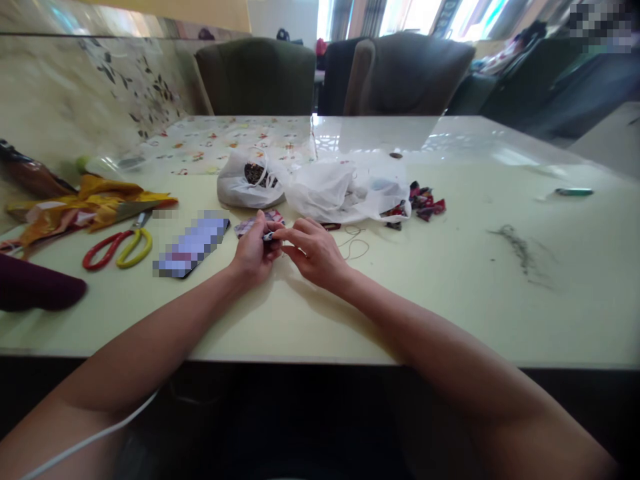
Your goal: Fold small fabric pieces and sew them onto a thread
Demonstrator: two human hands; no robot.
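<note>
Head view: left hand and right hand together, both pinched on a tiny, indistinct scrap.

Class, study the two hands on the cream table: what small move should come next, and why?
Probably the right hand should firm its fingers' grip on the small dark-and-white piece that the left hand pinches: both hands meet on it over the cream table, and only fingertips hold it.

pale glossy table, cluttered at left and centre
scissors and a phone lay centre left beside a yellow cloth; white plastic bags sat upper centre, a patterned scrap below them, red scraps to their right.
</note>
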